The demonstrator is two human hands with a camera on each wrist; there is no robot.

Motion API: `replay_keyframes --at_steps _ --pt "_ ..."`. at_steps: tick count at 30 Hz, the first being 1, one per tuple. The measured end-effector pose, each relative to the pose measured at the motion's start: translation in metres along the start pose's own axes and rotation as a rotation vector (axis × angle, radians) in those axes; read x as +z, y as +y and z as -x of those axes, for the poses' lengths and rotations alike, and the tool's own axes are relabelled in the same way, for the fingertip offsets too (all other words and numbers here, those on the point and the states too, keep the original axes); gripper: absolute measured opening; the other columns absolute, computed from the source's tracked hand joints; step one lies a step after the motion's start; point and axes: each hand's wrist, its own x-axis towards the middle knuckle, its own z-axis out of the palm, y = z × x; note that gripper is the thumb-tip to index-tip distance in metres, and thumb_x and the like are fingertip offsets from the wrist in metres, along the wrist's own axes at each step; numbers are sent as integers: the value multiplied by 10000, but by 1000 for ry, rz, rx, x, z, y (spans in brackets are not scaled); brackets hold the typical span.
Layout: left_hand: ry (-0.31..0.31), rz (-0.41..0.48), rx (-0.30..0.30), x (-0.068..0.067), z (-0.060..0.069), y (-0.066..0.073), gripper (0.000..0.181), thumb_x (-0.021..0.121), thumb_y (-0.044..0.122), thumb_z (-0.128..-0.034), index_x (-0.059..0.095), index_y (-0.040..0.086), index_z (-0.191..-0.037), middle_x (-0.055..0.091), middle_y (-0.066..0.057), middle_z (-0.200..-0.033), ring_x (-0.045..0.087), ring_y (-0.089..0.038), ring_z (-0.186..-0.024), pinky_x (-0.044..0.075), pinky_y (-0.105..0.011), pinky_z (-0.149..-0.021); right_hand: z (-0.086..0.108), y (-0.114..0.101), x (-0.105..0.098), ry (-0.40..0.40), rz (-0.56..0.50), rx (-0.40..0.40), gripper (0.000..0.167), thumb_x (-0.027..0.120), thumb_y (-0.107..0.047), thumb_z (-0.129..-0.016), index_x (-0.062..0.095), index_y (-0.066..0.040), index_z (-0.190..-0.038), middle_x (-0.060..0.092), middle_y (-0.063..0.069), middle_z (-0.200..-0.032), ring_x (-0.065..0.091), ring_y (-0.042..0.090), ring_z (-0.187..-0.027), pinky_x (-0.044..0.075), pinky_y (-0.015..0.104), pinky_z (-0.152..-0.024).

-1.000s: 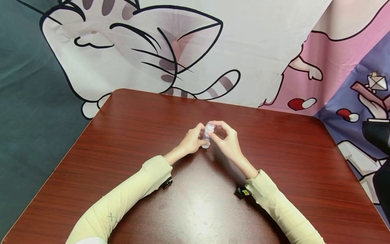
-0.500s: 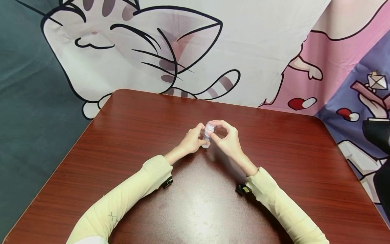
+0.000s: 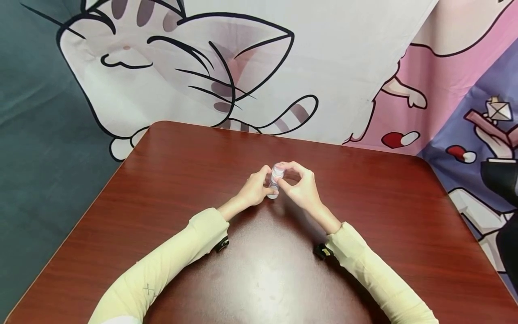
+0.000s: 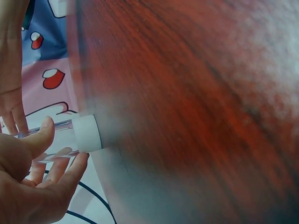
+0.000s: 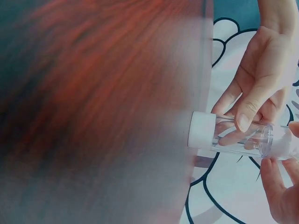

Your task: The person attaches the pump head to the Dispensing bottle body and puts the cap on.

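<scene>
A small clear bottle with a white base and a whitish upper part is between both hands over the middle of the table. My left hand holds its clear body, thumb on one side and fingers on the other. At the upper end, the thumb and fingers of my right hand pinch the whitish top. In the left wrist view the white base points toward the tabletop; whether it touches the wood I cannot tell. Fingers hide part of the top.
The dark red wooden table spreads around both arms, with light glare near its front. Behind it hangs a cloth printed with a cartoon cat. Black wrist cameras sit under the sleeves. A black object stands at the right edge.
Both hands keep their hold on the bottle. The right forearm has moved up slightly since a second ago. The background sits a little lower in the head view.
</scene>
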Motion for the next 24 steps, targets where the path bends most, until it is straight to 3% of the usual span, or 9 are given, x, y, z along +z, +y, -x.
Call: replay_keyframes --at_steps 8,18,24 --pt "18 -4 22 1 -1 -1 370 752 84 -809 485 40 -1061 706 -157 -1003 673 -272 -924 510 -405 -832 -1 1 -2 -5 -10 0 230 681 113 -785 630 120 -1009 673 265 -1059 669 391 -916 561 451 -813" --pt "8 10 13 4 -2 0 372 741 73 -819 478 36 -1078 698 -168 -1056 678 -273 -976 520 -405 -856 -3 -9 -8 -60 104 -32 249 690 109 -784 629 113 -1025 679 248 -1041 676 377 -877 561 454 -815" --pt "35 -4 13 6 -2 1 378 738 86 -827 476 34 -1094 671 -156 -1087 637 -297 -949 482 -416 -823 -6 10 -9 -89 191 -112 284 679 98 -803 594 73 -1072 676 225 -999 686 336 -878 564 440 -813"
